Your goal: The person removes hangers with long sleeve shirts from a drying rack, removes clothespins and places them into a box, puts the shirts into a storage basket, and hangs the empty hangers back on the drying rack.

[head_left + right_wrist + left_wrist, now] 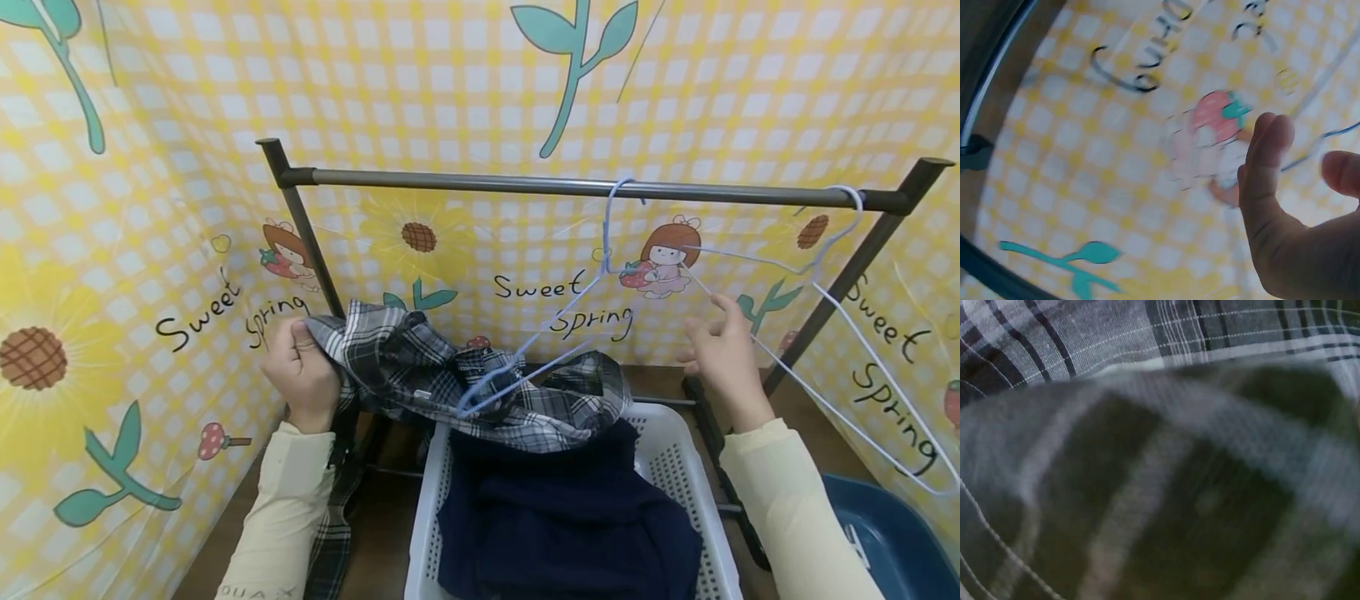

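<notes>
A grey and black plaid shirt (420, 367) hangs bunched from my left hand (302, 371), which grips its edge between thumb and fingers. In the left wrist view the shirt's cloth (1166, 475) fills the picture and hides the hand. A light blue wire hanger (555, 321) hooks over the rail, its lower end lying across the shirt. My right hand (723, 354) is raised to the right of that hanger. In the right wrist view the thumb and fingers (1264, 169) of this hand stand apart, with nothing held between them.
A dark metal rail (465, 179) runs across on two posts. A second wire hanger (885, 358) hangs at its right end, close to my right arm. Below stands a white basket (675, 433) holding dark navy cloth (562, 517). A blue basin (892, 533) is at lower right.
</notes>
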Demonstrator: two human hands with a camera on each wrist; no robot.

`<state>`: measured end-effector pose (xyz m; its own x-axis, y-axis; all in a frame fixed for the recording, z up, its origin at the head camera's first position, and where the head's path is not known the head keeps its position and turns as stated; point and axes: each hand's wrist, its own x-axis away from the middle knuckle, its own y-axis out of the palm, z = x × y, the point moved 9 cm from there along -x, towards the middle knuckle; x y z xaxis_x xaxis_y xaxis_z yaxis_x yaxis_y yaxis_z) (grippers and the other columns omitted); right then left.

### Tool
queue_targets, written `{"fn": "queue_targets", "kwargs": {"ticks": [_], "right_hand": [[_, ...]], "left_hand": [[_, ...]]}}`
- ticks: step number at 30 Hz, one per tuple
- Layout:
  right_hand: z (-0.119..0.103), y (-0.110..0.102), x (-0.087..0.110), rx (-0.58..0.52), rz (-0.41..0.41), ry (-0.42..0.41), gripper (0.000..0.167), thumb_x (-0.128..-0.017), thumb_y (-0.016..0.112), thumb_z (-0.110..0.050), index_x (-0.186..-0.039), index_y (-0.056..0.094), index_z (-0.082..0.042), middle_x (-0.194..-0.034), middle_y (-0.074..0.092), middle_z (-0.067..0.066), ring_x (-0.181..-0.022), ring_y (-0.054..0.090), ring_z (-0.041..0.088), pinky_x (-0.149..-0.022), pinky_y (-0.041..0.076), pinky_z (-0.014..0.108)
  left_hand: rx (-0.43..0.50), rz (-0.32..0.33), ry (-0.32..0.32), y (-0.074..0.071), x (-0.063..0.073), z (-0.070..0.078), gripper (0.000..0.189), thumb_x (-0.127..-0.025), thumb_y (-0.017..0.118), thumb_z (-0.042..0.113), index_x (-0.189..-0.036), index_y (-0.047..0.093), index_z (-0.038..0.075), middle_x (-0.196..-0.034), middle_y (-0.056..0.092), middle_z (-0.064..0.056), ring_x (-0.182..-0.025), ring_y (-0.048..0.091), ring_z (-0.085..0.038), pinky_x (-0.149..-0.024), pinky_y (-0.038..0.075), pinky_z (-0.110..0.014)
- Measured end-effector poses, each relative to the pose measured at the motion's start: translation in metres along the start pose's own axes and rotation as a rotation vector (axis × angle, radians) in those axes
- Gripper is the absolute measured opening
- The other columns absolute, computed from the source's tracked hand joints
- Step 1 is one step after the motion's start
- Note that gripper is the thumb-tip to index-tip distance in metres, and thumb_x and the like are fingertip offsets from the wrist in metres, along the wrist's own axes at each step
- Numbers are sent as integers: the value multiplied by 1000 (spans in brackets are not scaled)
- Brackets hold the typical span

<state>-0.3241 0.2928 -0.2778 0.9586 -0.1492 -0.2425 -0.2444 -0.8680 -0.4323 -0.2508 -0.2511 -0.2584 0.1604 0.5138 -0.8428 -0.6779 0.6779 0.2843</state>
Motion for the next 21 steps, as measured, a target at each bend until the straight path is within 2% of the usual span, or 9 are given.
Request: {"fn": "queue_targets", "kwargs": {"ticks": [3, 7, 10, 12, 15, 17, 19, 21], "right_hand": [[-28, 6, 16, 21, 33, -83, 60, -107, 46, -28, -158, 24, -6, -118, 58, 31, -58, 66, 17, -54, 56, 31], [-82, 21, 46, 0, 35, -258, 43, -108, 47, -30, -143, 50, -5, -103, 65, 21, -56, 64, 24, -52, 55, 30], [-117, 44, 72, 66, -39, -387, 36, -108, 49, -27, -138, 57, -9, -97, 65, 12, -59, 62, 23, -53, 53, 31], [-133, 65, 86, 157, -122, -457, 38, -108, 50, -27, -143, 55, -16, -93, 64, 5, -61, 59, 19, -56, 51, 33], [-142, 101, 99, 305, -277, -514, 44, -108, 49, -37, -150, 50, -23, -83, 60, -5, -65, 54, 12, -64, 48, 36], [-138, 121, 102, 370, -376, -494, 48, -106, 47, -46, -149, 51, -24, -79, 57, -9, -67, 51, 10, -67, 46, 37], [-132, 133, 106, 411, -431, -468, 45, -104, 47, -51, -138, 60, -23, -80, 56, -11, -69, 52, 9, -68, 46, 36], [-128, 135, 112, 427, -445, -444, 37, -103, 49, -53, -120, 66, -25, -81, 57, -13, -69, 52, 9, -67, 46, 35]], "left_hand": [[-11, -12, 7, 1, 2, -1, 43, -106, 51, 14, -73, 58, -13, -71, 59, -26, -72, 55, -8, -72, 40, -19], [-3, -36, 9, 4, 4, 0, 44, -106, 51, 17, -73, 58, -12, -70, 59, -25, -71, 53, -4, -70, 39, -19], [-1, -42, 8, 5, 4, 1, 48, -107, 51, 21, -73, 57, -13, -69, 56, -26, -70, 51, -3, -69, 38, -18], [1, -43, 3, 5, 4, 1, 50, -107, 51, 22, -72, 56, -14, -69, 55, -26, -70, 50, -2, -69, 37, -18], [-5, -55, 7, 5, 4, 4, 52, -107, 50, 25, -72, 55, -14, -68, 55, -26, -68, 48, -1, -67, 36, -17], [-16, -68, 20, 5, 4, 7, 52, -107, 51, 25, -71, 55, -13, -67, 55, -25, -66, 47, -3, -66, 35, -16], [-28, -75, 37, 4, 4, 9, 49, -106, 51, 22, -71, 56, -12, -67, 55, -25, -64, 47, -7, -66, 34, -17], [-26, -81, 46, 3, 5, 9, 43, -105, 52, 15, -72, 57, -12, -67, 56, -25, -64, 48, -11, -67, 35, -17]]}}
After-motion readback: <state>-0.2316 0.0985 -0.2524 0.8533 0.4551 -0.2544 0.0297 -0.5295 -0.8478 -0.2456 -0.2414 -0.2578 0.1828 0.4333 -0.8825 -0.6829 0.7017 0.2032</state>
